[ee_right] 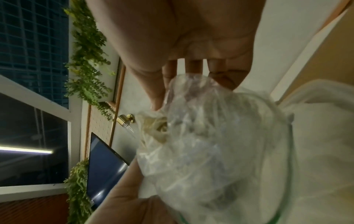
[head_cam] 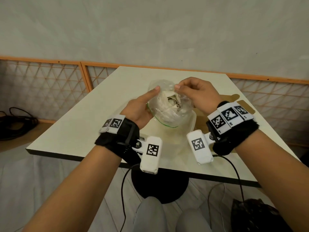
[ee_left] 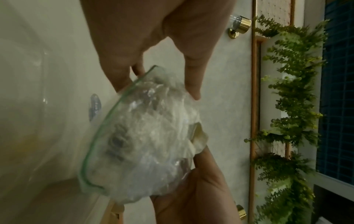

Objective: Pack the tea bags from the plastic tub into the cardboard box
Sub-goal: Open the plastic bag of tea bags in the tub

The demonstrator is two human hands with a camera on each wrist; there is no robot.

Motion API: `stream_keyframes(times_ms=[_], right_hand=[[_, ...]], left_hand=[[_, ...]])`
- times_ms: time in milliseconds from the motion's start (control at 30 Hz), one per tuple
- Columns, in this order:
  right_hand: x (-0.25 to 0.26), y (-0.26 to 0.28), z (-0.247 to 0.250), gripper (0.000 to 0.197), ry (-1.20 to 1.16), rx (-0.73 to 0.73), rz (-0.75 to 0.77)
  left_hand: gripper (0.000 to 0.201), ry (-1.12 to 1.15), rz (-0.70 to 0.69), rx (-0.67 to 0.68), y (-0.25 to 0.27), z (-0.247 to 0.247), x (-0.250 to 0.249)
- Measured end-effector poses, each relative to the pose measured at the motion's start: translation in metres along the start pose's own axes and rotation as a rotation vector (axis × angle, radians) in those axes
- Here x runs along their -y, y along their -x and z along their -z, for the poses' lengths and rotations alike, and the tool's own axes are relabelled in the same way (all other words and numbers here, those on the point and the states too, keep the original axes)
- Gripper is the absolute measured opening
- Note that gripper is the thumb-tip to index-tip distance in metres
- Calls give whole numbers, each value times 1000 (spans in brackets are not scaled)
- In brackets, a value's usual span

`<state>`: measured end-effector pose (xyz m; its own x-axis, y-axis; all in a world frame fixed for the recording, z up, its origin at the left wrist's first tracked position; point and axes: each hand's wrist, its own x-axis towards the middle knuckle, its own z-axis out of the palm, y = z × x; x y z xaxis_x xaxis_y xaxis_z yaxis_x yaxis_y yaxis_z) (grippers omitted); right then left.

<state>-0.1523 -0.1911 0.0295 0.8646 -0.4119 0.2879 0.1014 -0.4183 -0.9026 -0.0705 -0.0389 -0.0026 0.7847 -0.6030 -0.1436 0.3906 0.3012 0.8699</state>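
Both hands are holding a clear plastic bag (head_cam: 168, 104) above the plastic tub (head_cam: 192, 122), near the middle of the table (head_cam: 87, 124). The bag is crinkled and see-through, with a green line along one edge, and it is bulging with pale, papery tea bags (head_cam: 172, 98). The left hand (head_cam: 140, 109) is cupping the bag's left side in a closed grip, thumb pressing at the top. The right hand (head_cam: 195, 94) is pinching the film at the bag's mouth. The cardboard box (head_cam: 242, 104) is lying to the right, flaps showing behind the right wrist.
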Motion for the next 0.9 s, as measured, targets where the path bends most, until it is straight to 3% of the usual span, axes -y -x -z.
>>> stream_keyframes(times_ms=[200,300,400,567,700,800,900], right_hand=[[-8,-7,-3,19,-31,75,-157],[-8,-14,-3,10,-5,107,-172],[-16,-24,-1,16,51,64,-247],[-24,-21,-6,13,-203,43,-459],[-30,-22,-13,42,-198,224,-504],[-32,-23,-21,15,-181,168,-443],[-34,-29,-22,13,-159,92,-417]], left_hand=[[45,-104,52,-88,-9,5,4],[48,-94,102,-51,-14,10,5],[45,-55,143,-33,-17,14,7],[44,-38,201,-31,-22,15,12],[60,34,233,40,-23,13,9],[59,-86,209,-11,-28,14,10],[60,-158,210,-52,-36,19,15]])
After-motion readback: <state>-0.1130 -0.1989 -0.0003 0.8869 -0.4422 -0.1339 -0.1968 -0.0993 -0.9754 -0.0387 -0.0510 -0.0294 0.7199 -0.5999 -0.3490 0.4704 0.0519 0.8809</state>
